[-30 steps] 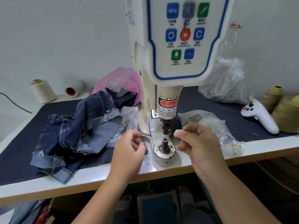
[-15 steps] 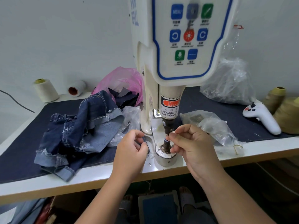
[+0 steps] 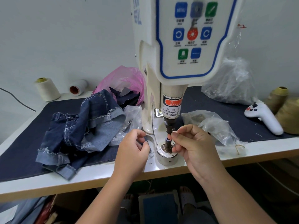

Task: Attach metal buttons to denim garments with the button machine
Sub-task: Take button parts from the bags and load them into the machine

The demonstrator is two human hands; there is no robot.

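The white button machine [image 3: 186, 46] stands at the table's middle, its dark punch [image 3: 169, 126] above the round lower die [image 3: 166, 152]. My right hand [image 3: 195, 146] pinches a small button part [image 3: 169, 136] just under the punch, above the die's post. My left hand [image 3: 131, 151] sits left of the die, pinching a small dark denim piece [image 3: 146, 140]. A heap of denim garments [image 3: 80, 131] lies to the left on the dark cloth.
Clear plastic bags [image 3: 213, 125] lie right of the die, a bigger one [image 3: 233, 83] behind. A pink bag of scraps [image 3: 123, 80], thread cones [image 3: 47, 89], a white controller [image 3: 265, 117] and a foot pedal [image 3: 159, 207] under the table surround the spot.
My right hand came in from the right to the die post, then lifted its fingertips a little toward the punch. The left hand stayed beside the die.
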